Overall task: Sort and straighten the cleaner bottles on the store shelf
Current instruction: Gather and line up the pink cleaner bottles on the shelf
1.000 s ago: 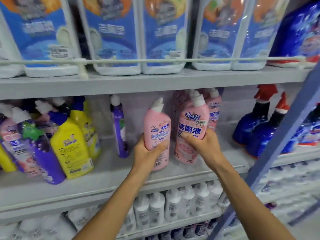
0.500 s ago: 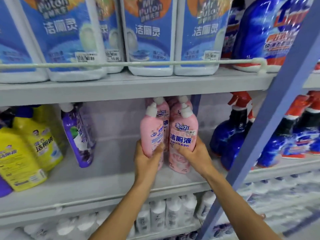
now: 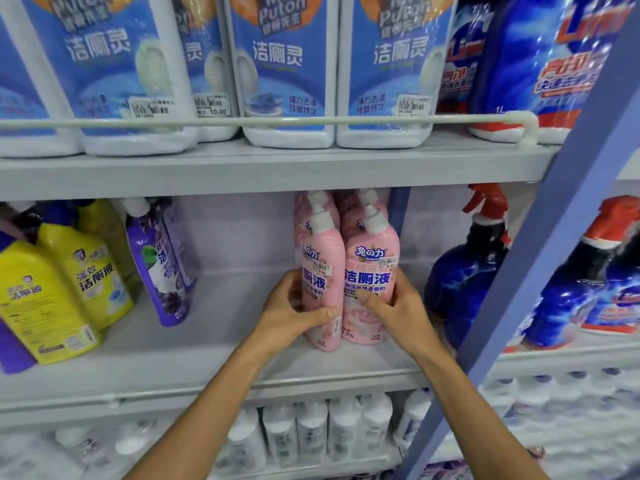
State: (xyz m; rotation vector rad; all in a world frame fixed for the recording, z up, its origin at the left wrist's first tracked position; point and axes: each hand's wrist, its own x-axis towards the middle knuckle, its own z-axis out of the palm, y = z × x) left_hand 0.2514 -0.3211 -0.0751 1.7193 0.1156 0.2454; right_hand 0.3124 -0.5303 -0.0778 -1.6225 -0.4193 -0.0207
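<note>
1. Centrally, head view: left pink bottle [image 3: 322,271] and right pink bottle [image 3: 372,268] stand upright and touching on the middle shelf [image 3: 225,341], with more pink bottles close behind them.
2. Left hand [image 3: 291,313]: thumb lies across the left pink bottle's front and the fingers curl round its left side, clamped on it.
3. Right hand [image 3: 398,306]: thumb presses the right pink bottle's label and the fingers wrap its right side.
4. Left of frame, same shelf: yellow bottles [image 3: 52,299] and a tilted purple bottle [image 3: 162,268], well apart from the pink pair.
5. Right of frame: blue spray bottles [image 3: 464,271] with red triggers, beside a blue upright [image 3: 554,237].
6. Upper frame: white jugs [image 3: 284,64] with blue labels, behind a rail.
</note>
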